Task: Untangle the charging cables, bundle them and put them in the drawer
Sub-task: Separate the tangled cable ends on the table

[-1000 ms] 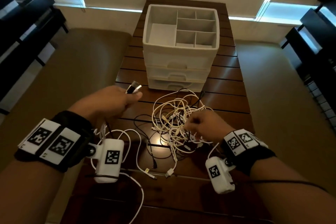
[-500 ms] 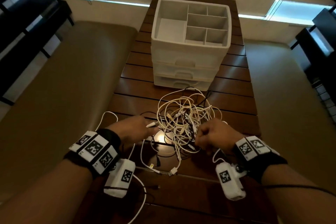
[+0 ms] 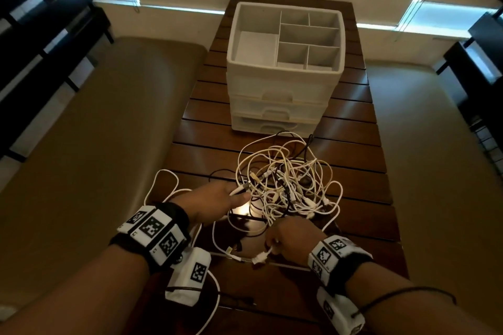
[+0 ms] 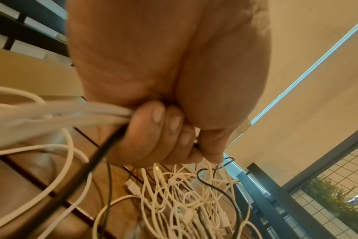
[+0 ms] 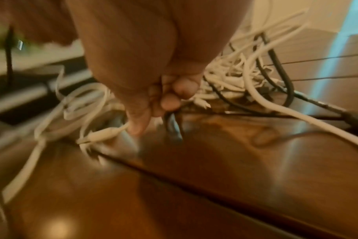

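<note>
A tangle of white and black charging cables lies on the wooden slat table, in front of a white drawer unit whose three drawers are shut. My left hand is at the tangle's left edge; in the left wrist view its fingers curl round several white cables and a black one, with a plug sticking out. My right hand is at the near side of the tangle and pinches cable ends: a white plug and a black cable.
The drawer unit's top is an open tray of divided compartments. Loose white cable loops trail off the table's left edge. Padded benches flank the table, and dark shelving stands beyond them.
My left hand came down from holding a plug up at the left and now grips cables at the tangle's left edge. My right hand drew back from the tangle toward me.
</note>
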`<state>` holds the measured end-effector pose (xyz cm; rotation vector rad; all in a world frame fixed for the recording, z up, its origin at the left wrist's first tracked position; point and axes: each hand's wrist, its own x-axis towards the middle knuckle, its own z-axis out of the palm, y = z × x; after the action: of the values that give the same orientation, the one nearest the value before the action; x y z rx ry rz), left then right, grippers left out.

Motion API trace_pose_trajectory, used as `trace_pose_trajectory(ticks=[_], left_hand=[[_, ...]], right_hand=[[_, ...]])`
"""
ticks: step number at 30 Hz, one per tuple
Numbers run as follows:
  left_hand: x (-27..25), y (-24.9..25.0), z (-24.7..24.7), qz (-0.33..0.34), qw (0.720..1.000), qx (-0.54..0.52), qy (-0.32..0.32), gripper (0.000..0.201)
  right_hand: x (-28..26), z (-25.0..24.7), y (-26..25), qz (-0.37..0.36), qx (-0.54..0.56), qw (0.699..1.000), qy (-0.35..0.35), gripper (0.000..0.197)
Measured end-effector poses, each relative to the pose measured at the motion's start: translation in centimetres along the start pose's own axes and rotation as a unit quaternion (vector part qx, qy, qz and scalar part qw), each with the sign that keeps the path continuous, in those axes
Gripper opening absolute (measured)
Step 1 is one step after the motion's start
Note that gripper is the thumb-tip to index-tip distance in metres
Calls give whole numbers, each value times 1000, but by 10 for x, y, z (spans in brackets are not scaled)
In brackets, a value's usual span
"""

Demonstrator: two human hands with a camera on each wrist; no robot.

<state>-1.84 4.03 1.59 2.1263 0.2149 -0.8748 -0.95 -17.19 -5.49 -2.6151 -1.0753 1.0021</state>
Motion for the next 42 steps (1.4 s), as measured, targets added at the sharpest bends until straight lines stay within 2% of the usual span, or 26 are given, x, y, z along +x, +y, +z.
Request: trace_pose_trajectory(ticks=[2,4,7,9,11,14,18,21,23,25,27,30,33,35,37,38,39,41,42], left_hand=[[0,-2,1,8,1000,-8,5,43],[2,-3,4,22,999,-34,16,47],[5,2,8,37,988,-135,57,53],[5,10,10,46,973,-214,80,51],[6,17,13,68,968,-227,86,46],[4,27,21,98,961,-243,85,34],[4,37,31,116,935,-321,99,20],[3,40,33,136,923,-342,113,19],[1,43,33,137,920,-346,120,17],[0,45,32,133,918,-352,125,21],[-1,46,30,118,914,-366,132,27],[-2,42,25,109,903,-392,138,37],[-8,45,18,136,894,-404,140,50],[-11,49,8,147,877,-431,151,54],[-17,53,-7,156,853,-482,124,50],[-20,54,-15,150,854,-486,112,45],[-24,53,-21,136,874,-454,105,41],[-29,49,-33,110,949,-278,104,36],[-31,48,-36,101,975,-167,103,34]], right_hand=[[-5,-15,-3,16,88,993,72,14],[-10,-34,-6,31,169,974,147,14],[-10,-53,-8,48,225,946,229,14],[-8,-57,-9,68,296,915,266,13],[-8,-60,-11,84,362,882,288,14],[-6,-61,-17,83,393,863,307,14],[-4,-65,-24,67,373,871,311,4],[-5,-67,-26,49,369,876,307,9],[-6,-66,-29,56,374,870,315,2],[-8,-65,-31,60,384,862,326,13],[-11,-67,-33,40,403,863,303,14],[-16,-70,-28,25,345,905,248,10],[-18,-71,-17,27,270,943,191,17],[-19,-67,-5,41,263,950,165,18],[-21,-67,4,56,269,944,181,18],[-22,-70,7,59,262,943,196,17],[-22,-74,9,58,243,946,208,16],[-19,-84,8,52,162,963,209,13],[-17,-87,7,54,113,972,199,13]])
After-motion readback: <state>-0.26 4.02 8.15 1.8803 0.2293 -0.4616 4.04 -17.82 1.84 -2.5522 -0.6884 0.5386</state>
